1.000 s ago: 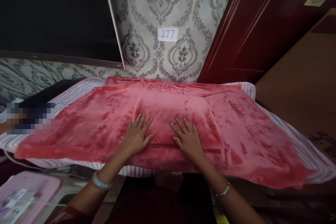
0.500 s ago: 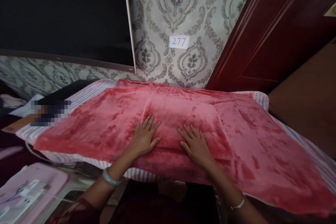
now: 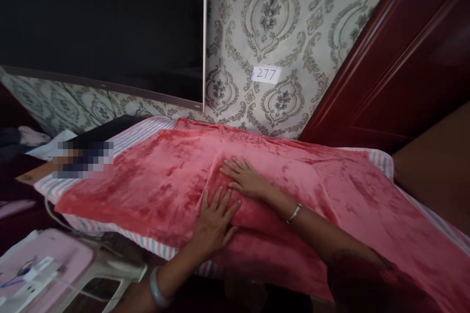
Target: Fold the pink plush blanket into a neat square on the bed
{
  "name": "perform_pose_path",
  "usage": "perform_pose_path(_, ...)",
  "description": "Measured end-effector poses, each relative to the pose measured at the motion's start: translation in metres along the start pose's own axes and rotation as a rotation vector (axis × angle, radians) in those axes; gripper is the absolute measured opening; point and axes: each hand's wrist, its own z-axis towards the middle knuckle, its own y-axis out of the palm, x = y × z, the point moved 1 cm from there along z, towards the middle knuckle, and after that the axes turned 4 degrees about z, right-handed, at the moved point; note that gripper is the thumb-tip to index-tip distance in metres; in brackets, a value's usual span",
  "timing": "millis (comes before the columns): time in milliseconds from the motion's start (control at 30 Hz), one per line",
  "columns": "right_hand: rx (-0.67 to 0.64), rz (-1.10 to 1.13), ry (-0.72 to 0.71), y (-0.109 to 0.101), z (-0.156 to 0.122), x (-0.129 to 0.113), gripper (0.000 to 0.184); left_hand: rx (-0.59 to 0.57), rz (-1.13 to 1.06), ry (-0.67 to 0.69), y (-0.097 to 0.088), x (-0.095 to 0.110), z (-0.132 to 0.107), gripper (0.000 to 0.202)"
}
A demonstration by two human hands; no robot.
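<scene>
Beneath and either side of the fingers, a red blanket (image 3: 293,171) is spread, its right end cut off. Whatever lies under its raised middle is hidden. Smoothing seems in hand; even, flat pressure is called for. The right hand (image 3: 246,178) and left hand (image 3: 213,227) are laid on it, fingers parted, nothing gripped.

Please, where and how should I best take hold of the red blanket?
The red blanket is probably best pinched at its near left corner, coming from the front left: this corner lies flat and uncovered over the striped cloth, away from the raised middle part.
</scene>
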Motion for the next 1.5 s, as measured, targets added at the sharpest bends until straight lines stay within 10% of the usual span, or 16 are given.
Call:
perform_pose_path(400, -0.074, 0.099, 0.148, 0.005, 0.09, 0.059, 0.07, 0.028, -0.002, 0.007, 0.006, 0.002, -0.006, 0.065)
perform_pose_path(933, 0.011, 0.096, 0.171, 0.001, 0.091, 0.054, 0.068, 0.068, 0.005, 0.028, 0.006, -0.004, -0.001, 0.062)
perform_pose_path(1200, 0.043, 0.135, 0.173, -0.025, 0.014, 0.025, 0.06, 0.057, -0.008, 0.002, -0.006, 0.0, 0.002, 0.061)
perform_pose_path(1500, 0.016, 0.034, 0.146, -0.011, -0.066, 0.047, 0.058, -0.037, -0.11, 0.171, 0.02, 0.066, 0.032, 0.074)
